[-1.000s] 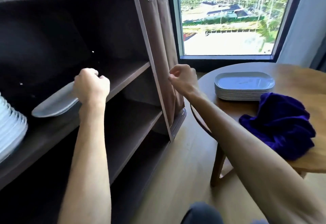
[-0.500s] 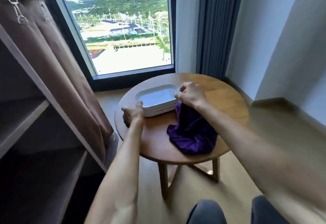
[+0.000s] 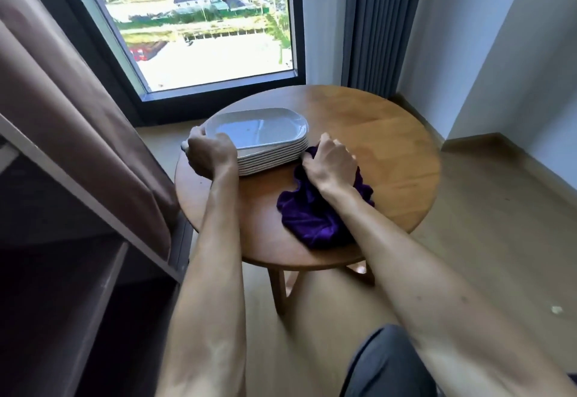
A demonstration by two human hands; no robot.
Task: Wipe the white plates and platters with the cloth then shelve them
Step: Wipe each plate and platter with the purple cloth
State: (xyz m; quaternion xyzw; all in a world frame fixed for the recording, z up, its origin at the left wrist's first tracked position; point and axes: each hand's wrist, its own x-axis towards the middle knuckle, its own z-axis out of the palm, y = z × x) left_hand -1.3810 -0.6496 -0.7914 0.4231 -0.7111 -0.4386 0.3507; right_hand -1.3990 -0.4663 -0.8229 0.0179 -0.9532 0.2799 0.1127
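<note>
I see the stack of white oblong ceramic platters (image 3: 265, 143) on the round wooden table (image 3: 374, 134). Left hand (image 3: 210, 156) curls over the stack's near-left rim, fingertips hidden. Right hand (image 3: 331, 162) bunches the crumpled purple cloth (image 3: 309, 218) beside the stack; grip underside unseen.

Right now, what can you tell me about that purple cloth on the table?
The purple cloth is deep violet and looks soft and fuzzy, like a small towel. It lies bunched in rumpled folds, not spread flat, on the round wooden table, near the edge closest to the person. Its far end sits right beside the stack of white platters. The right hand rests on top with fingers curled into the fabric, seemingly gripping it. The forearm hides part of it.
</note>
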